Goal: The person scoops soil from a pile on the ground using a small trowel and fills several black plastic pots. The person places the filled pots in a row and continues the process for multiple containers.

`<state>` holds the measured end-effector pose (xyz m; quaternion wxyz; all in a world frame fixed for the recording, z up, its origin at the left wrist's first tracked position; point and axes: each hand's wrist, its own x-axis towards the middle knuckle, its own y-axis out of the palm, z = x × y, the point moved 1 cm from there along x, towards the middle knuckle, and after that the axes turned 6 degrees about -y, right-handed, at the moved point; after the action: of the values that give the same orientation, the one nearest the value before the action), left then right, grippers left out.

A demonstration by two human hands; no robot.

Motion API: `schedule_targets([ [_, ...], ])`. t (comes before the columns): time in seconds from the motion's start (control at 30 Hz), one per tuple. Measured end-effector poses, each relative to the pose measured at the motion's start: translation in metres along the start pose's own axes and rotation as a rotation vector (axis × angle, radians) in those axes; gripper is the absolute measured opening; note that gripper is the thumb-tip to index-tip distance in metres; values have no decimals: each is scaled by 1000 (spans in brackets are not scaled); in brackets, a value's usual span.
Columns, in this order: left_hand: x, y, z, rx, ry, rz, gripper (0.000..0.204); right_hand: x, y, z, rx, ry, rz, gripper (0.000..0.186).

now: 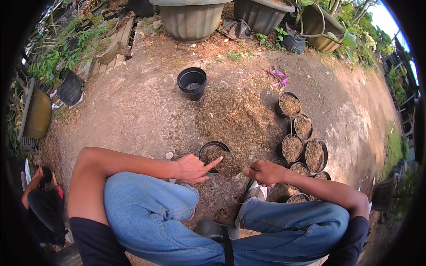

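My left hand (pixel 194 169) is beside a small black pot (pixel 207 145) on the ground between my feet. Its index finger stretches over the pot, the other fingers are loosely bent, and it holds nothing. Brown, crumbly planting mix (pixel 213 153) shows inside this pot. To the right, my right hand (pixel 265 172) hovers above my shoe, fingers curled and thumb toward the left. Whether something small is pinched in it is hidden. A heap of the same loose mix (pixel 235 117) spreads just beyond the pot.
An empty black pot (pixel 192 82) stands beyond the heap. Several filled black pots (pixel 315 155) cluster at the right. Pink petals (pixel 278 77) lie farther off. Large planters (pixel 191 20) line the back. Another person's arm (pixel 32 186) shows at far left.
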<state>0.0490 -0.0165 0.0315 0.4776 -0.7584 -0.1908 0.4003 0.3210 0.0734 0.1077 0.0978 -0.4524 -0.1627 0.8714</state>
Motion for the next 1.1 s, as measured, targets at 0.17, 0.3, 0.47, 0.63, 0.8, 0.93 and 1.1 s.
schedule_targets([
  [0.17, 0, 1, -6, 4, 55, 20, 90, 1, 2, -1, 110, 41, 8, 67],
  [0.3, -3, 9, -1, 29, 6, 64, 89, 0, 0, 3, 112, 36, 31, 65],
  [0.47, -5, 0, 0, 17, 31, 14, 89, 0, 0, 4, 122, 38, 37, 60],
  [0.63, -3, 4, -7, -11, 90, 2, 89, 1, 4, 4, 224, 34, 12, 65],
  [0.8, -1, 6, -3, 1, 57, 65, 89, 2, 5, 3, 257, 42, 30, 62],
  [0.93, -3, 3, -4, -1, 81, 36, 88, 3, 5, 2, 243, 39, 36, 61],
  [1.1, 0, 16, -6, -29, 190, -77, 84, 4, 7, 2, 251, 36, 38, 59],
])
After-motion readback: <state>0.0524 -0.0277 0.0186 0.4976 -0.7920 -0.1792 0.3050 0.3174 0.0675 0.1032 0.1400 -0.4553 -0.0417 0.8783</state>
